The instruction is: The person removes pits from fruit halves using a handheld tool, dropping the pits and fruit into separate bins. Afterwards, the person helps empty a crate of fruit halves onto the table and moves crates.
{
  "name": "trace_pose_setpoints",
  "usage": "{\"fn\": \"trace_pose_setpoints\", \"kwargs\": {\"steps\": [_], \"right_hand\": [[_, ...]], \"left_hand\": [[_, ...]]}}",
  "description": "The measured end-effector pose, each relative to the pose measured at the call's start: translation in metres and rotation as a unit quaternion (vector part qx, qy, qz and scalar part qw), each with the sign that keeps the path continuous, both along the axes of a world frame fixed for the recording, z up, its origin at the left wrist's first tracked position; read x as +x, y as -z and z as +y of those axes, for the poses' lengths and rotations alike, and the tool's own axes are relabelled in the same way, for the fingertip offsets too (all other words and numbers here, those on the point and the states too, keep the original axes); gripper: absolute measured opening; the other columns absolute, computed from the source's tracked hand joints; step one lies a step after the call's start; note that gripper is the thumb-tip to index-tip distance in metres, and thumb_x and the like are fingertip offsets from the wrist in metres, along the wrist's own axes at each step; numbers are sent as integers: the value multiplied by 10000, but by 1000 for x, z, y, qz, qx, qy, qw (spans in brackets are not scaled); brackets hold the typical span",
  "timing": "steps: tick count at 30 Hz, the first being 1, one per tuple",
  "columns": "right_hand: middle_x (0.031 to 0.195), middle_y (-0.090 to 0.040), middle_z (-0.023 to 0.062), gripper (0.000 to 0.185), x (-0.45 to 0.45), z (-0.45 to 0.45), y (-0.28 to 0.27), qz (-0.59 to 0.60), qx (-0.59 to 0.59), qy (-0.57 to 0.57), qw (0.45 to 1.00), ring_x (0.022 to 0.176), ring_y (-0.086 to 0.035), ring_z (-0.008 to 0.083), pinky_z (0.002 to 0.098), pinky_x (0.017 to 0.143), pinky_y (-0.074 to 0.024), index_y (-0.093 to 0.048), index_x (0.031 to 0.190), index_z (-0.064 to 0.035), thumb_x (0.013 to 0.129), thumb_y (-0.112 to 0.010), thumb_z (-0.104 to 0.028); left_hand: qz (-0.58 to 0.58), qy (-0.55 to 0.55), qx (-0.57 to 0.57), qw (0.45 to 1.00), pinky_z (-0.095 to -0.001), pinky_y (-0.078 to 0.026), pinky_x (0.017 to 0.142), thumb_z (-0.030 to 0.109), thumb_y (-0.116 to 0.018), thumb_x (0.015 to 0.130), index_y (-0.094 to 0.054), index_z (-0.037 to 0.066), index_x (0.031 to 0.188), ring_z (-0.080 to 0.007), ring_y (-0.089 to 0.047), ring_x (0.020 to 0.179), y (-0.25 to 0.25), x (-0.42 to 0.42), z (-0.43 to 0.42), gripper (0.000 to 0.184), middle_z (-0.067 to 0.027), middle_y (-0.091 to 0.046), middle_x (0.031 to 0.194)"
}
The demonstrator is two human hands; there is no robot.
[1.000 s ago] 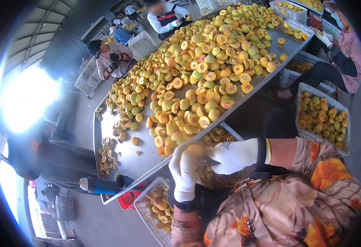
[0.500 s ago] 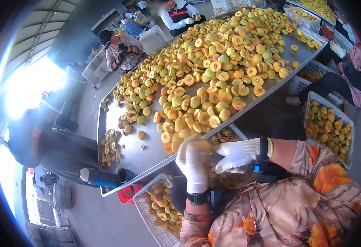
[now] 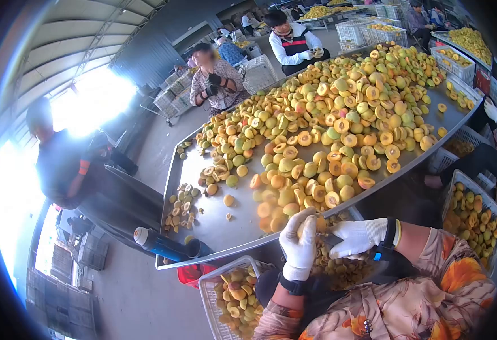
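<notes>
A fruit (image 3: 301, 228) is resting in the curled left hand (image 3: 297, 247), just left of the right hand (image 3: 359, 237), its long axis unclear. The right fingers are pointing toward it, nearly together; their grip is hidden. The table (image 3: 237, 250) is lying just beyond.

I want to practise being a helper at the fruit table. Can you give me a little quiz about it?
1. True or false: the left hand and the right hand both wear white gloves.
2. What is heaped on the metal table?
A) Bananas
B) Carrots
C) Round fruit, some cut open
3. Fill in the colour: near the table's corner, beside the pale crate of fruit, is a ____ container.

Key: 1. True; 2. C; 3. Red
</notes>
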State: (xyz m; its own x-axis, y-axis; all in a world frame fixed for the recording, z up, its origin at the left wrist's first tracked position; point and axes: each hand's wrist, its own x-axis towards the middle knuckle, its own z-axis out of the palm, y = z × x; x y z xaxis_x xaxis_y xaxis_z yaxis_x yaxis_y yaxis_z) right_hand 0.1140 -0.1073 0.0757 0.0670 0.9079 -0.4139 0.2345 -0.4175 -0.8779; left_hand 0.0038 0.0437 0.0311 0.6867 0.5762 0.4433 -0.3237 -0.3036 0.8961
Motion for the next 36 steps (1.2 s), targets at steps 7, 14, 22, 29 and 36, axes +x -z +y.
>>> {"fn": "trace_pose_setpoints", "kwargs": {"steps": [7,14,22,29,36], "right_hand": [[556,-517,-2,238,1,-1,6,169,-3,-2,986,459,-494,101,273,445,-396,-569,787,-46,950,-624,-212],[634,-580,27,498,2,5,5,42,-23,-35,998,489,-576,117,277,438,-469,-492,1343,-64,929,-655,-289],[657,-584,39,335,4,8,14,-47,-33,-61,997,515,-583,141,296,450,-477,-571,1105,-30,932,-638,-309],[576,-500,-1,197,-12,-2,20,144,31,-5,989,427,-473,107,276,391,-364,-582,964,-33,909,-639,-213],[548,-369,-48,109,-17,-11,29,445,16,-41,895,393,-339,56,243,342,-266,-529,873,-76,901,-612,-141]], "left_hand": [[-23,32,-260,965,-276,-527,797,131,-650,987,-703,-35,1119,-130,-645,862,-5,-7,-11,219,-40,-706,1000],[19,4,47,999,-283,-533,785,132,-663,960,-705,-23,1119,-132,-652,866,1,-9,6,226,-32,-703,969],[-25,-14,143,989,-275,-523,799,124,-660,961,-697,-53,1126,-142,-662,855,7,-7,2,245,-83,-724,977],[2,94,-65,993,-279,-514,804,206,-666,962,-691,-67,1103,-136,-648,884,-3,-14,1,308,-95,-725,988],[-35,120,-194,973,-331,-545,796,268,-657,929,-666,-63,1095,-188,-664,851,8,-7,-10,371,-124,-719,1022]]}}
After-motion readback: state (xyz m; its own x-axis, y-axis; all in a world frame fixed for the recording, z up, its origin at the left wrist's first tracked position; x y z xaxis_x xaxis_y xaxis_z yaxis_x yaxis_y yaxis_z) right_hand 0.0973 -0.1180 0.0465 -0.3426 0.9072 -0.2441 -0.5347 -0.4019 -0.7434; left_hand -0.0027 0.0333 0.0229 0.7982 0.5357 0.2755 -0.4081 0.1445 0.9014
